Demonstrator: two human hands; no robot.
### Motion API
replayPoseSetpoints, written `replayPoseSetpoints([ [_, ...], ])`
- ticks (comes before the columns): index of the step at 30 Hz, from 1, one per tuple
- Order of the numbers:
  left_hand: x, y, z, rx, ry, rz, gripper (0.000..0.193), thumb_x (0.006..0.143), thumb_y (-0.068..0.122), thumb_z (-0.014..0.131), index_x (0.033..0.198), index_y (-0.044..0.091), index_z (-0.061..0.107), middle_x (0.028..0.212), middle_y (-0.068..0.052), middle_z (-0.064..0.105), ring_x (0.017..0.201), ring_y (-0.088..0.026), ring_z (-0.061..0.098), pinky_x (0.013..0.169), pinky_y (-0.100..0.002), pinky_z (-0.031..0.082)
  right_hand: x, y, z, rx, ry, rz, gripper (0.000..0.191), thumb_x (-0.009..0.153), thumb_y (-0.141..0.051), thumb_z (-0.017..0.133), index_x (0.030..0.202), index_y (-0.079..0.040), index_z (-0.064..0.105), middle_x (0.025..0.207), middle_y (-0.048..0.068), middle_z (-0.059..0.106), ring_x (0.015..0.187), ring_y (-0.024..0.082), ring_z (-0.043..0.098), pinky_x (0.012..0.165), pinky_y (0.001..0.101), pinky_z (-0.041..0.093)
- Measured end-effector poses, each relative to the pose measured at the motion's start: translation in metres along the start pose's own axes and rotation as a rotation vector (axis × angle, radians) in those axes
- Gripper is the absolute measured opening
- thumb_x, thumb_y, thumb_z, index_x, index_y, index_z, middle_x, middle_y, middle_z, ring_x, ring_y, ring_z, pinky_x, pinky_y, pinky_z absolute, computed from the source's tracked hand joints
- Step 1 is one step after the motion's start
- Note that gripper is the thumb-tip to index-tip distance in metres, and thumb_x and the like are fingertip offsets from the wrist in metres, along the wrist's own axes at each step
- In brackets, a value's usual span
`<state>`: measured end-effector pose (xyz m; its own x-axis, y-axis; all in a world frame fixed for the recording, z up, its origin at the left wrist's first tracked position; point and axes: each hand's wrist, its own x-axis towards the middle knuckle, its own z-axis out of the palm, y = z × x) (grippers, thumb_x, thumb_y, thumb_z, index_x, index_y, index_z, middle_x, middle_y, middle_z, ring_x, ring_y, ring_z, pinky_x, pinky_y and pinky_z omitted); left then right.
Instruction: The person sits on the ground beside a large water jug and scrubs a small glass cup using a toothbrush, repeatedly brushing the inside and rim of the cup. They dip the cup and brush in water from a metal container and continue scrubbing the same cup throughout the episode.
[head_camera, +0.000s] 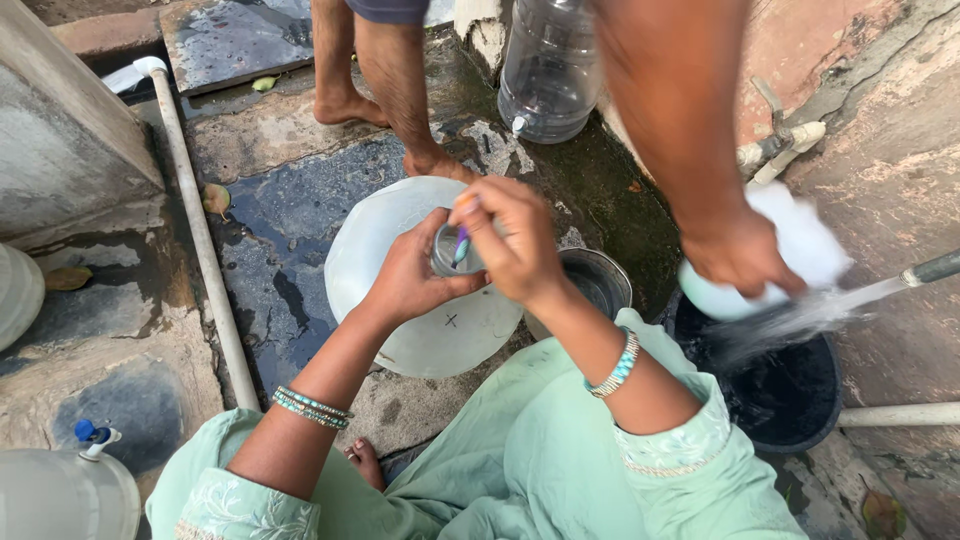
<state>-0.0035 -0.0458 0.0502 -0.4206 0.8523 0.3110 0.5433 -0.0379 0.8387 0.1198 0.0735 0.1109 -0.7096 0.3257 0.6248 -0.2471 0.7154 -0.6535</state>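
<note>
Cupping a small clear glass jar (452, 250) from its left side, the left hand (410, 280) has its fingers wrapped shut around the jar's wall, thumb lying along the near side. The right hand (510, 240) comes over the jar from the right, fingertips pinched together on a thin purple-and-white brush (461, 243) whose shaft dips into the jar's mouth. The jar lies roughly on its side, its long axis running left to right, mouth turned toward the right hand and slightly up toward the camera; the brush shaft runs steeply, its top near the right fingertips and its lower end inside the jar. Whether the brush touches the glass is hard to tell.

Directly behind and beneath the grip lies a large pale, translucent water can (400, 300) on its side on the wet stone floor (290, 200). Just right of the grip and below it stands a steel pot (600, 280). Farther right, another person's hand (740, 255) holds a white cloth or lid (800, 245) in a stream of water (840, 300) from a pipe (935, 268), over a black tub (800, 400). Beyond the grip, that person's bare feet (350, 105) stand near a clear plastic bottle (548, 75). Both of the wearer's wrists carry turquoise bangles (312, 407), and pale green sleeves (680, 445) cover the forearms' near ends.
</note>
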Motion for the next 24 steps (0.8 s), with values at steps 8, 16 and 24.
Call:
replayPoseSetpoints([
  [8, -0.002, 0.002, 0.002, 0.024, -0.06, -0.074, 0.064, 0.067, 0.037, 0.09, 0.116, 0.008, 0.061, 0.101, -0.012, 0.075, 0.096, -0.025, 0.075, 0.086, -0.037, 0.056, 0.0, -0.018, -0.03, 0.232, 0.103, -0.109, 0.034, 0.114, -0.026, 0.05, 0.094, -0.003, 0.064, 0.091, 0.007, 0.066, 0.08, 0.016, 0.06, 0.114, 0.0368, 0.041],
  [16, 0.0, 0.001, 0.005, 0.072, -0.114, -0.135, 0.065, 0.066, 0.041, 0.089, 0.113, 0.007, 0.06, 0.097, -0.012, 0.071, 0.09, -0.026, 0.072, 0.083, -0.039, 0.055, -0.002, -0.009, -0.012, 0.034, 0.035, -0.056, 0.036, 0.109, -0.026, 0.05, 0.086, -0.003, 0.064, 0.081, 0.007, 0.063, 0.079, 0.018, 0.06, 0.09, 0.035, 0.046],
  [24, 0.002, -0.001, 0.008, 0.011, -0.067, -0.007, 0.07, 0.066, 0.042, 0.089, 0.118, 0.007, 0.059, 0.099, -0.013, 0.07, 0.09, -0.027, 0.07, 0.083, -0.039, 0.054, 0.005, -0.011, -0.012, 0.018, -0.016, -0.092, 0.036, 0.111, -0.025, 0.05, 0.086, -0.002, 0.062, 0.08, 0.007, 0.061, 0.079, 0.022, 0.059, 0.078, 0.0341, 0.046],
])
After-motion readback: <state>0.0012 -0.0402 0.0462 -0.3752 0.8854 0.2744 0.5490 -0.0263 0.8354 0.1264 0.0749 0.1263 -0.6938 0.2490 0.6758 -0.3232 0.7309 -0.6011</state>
